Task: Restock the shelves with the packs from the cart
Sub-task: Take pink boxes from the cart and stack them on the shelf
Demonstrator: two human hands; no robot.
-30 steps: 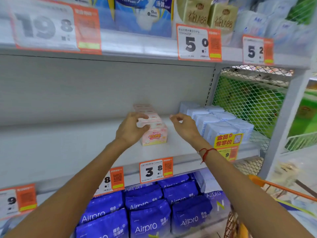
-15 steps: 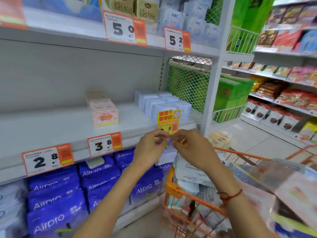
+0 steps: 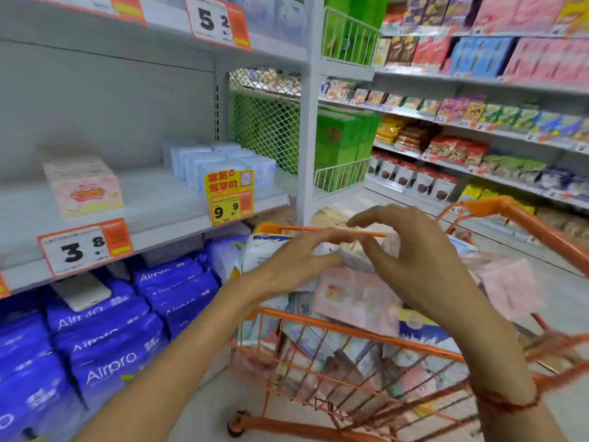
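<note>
My left hand [image 3: 287,263] and right hand [image 3: 414,266] hover released and empty over the cart [image 3: 334,327], full of packs [image 3: 353,298]; the shelf [image 3: 165,199] carries one pink row [image 3: 84,183], so I judge most restocking remains.

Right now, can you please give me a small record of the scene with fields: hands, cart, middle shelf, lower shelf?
left hand: open, above the cart, holding nothing
right hand: open, fingers curved, above the cart
cart: orange wire, filled with mixed packs, pink pack on top
middle shelf: pink packs at left, pale blue packs at right, bare gap between
lower shelf: blue Airpro packs, stacked
</note>
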